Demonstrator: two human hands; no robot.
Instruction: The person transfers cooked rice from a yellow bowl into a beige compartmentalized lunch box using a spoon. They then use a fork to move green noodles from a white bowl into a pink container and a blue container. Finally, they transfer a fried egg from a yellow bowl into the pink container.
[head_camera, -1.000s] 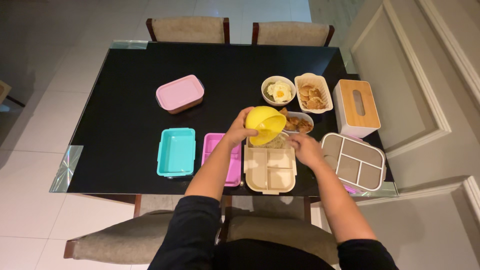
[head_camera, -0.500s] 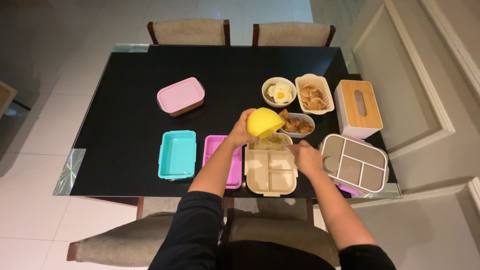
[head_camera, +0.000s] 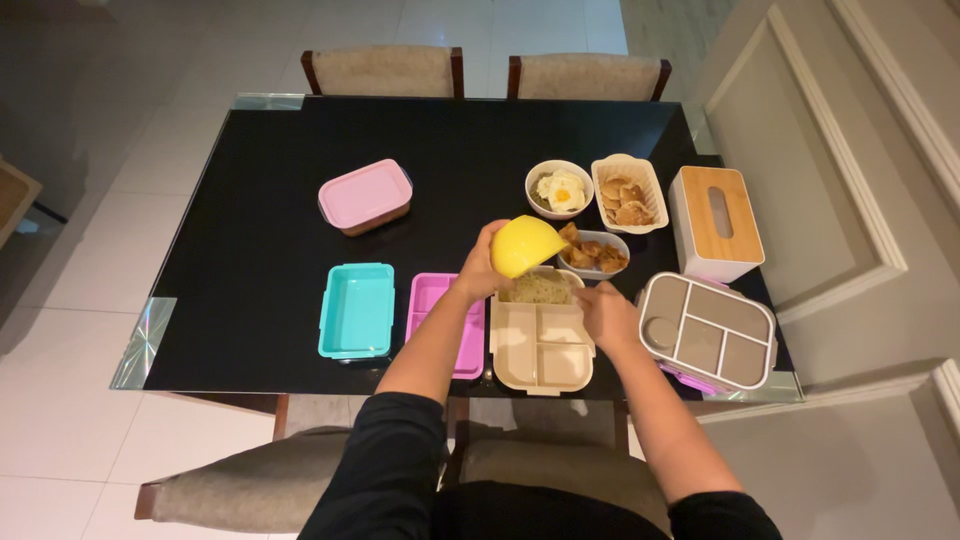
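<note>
hidden: the tipped yellow bowl (head_camera: 526, 246) covers its own contents; what the right hand's fingers pinch is too small to tell.
right hand (head_camera: 608, 313): at the beige tray's right rim, fingers curled, grip unclear.
left hand (head_camera: 482, 264): wrapped around the yellow bowl, tilted over the tray's far compartment.
beige lunch tray (head_camera: 540, 335): near tabletop edge, pale food in far compartment, other compartments bare.
far side: bowl of fried pieces (head_camera: 594, 251), egg bowl (head_camera: 558, 188).
</note>
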